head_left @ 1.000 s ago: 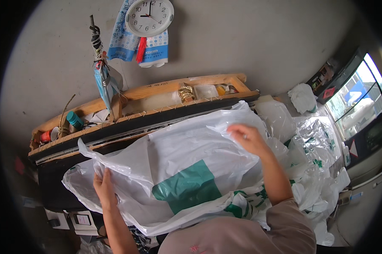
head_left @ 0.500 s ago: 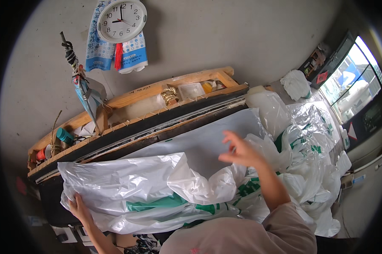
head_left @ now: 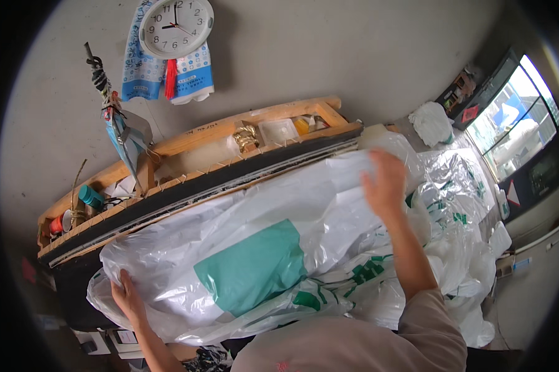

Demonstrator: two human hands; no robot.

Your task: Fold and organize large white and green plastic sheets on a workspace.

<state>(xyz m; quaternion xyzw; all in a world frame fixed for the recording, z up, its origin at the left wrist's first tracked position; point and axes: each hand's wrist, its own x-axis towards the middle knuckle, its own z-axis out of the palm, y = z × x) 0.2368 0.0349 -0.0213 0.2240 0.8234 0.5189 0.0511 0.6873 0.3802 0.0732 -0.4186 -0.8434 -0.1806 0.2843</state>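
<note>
A large white translucent plastic bag (head_left: 329,204) with green print lies spread in front of me, a solid green patch (head_left: 254,266) at its middle. At its left end my left hand (head_left: 128,300) is closed on the edge of the plastic, thumb on top. Toward the far right corner of the same bag is my right hand (head_left: 386,183), its fingers smeared by motion. Whether they pinch the film or only touch it cannot be made out.
Beyond the bag runs a long black bar (head_left: 211,167) with a wooden tray (head_left: 192,137) behind it, holding a teal-capped container (head_left: 91,197) and gold cord (head_left: 246,137). More printed plastic bags (head_left: 453,248) heap up at the right. A clock (head_left: 176,28) hangs on the wall.
The bag's bunched top layer now lies spread farther away and to the right, covering the grey sheet and showing more green. My right hand moved right and away; my left hand shifted slightly right.
</note>
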